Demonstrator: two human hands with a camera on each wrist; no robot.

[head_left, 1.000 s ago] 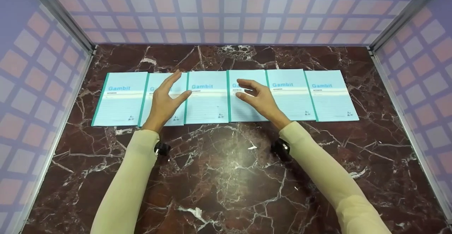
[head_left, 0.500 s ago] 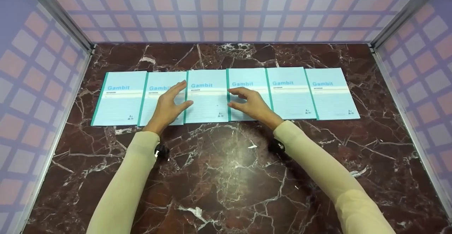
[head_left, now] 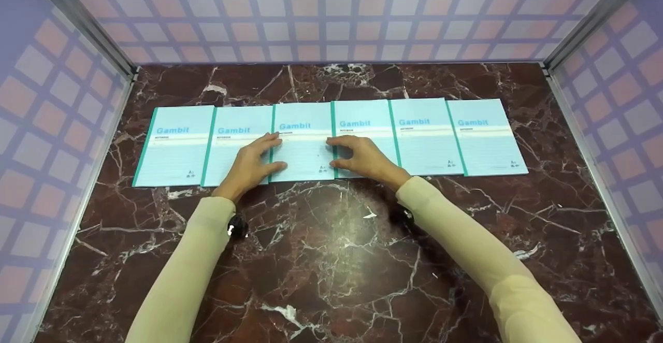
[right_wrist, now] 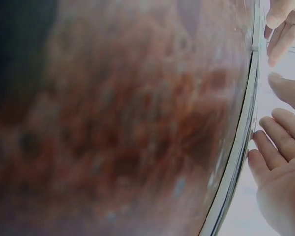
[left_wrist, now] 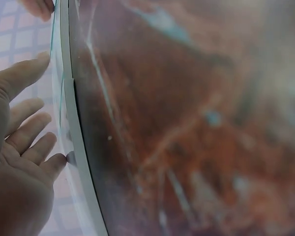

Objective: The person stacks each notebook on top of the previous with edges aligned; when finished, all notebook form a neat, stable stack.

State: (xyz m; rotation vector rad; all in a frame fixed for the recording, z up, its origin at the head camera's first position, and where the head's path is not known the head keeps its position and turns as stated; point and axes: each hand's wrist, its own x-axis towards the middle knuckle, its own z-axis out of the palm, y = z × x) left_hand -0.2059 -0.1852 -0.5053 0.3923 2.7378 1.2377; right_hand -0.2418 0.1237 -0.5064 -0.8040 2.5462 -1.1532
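Notebooks (head_left: 317, 120) are stretching across the dark marble table (head_left: 331, 260), six of them lying flat, side by side in one row! From the head view, every pale blue cover is showing "Gambit" in brighter blue letters, a whitish band running beneath, with small dark print sitting near the lower right corner. Every left edge is wearing a green strip, and the lower edges are stepping slightly out of line. The third notebook (head_left: 302, 151) from the left is lying between the two hands: the left hand (head_left: 251, 164) is reaching over the second cover, the right hand (head_left: 362, 156) over the fourth. Both are released, fingers bending loosely, thumbs standing apart; whether the tips are pressing, I can't tell.

Over to the left wrist view: the notebooks are showing edge-on, a thin pale slab with a fine green line, and the left fingers are spreading slackly alongside.

Now the right wrist view: the covers are glaring nearly white, their edge curving down the picture, while the right fingers are hanging relaxed and the left ones are peeking in at the top.
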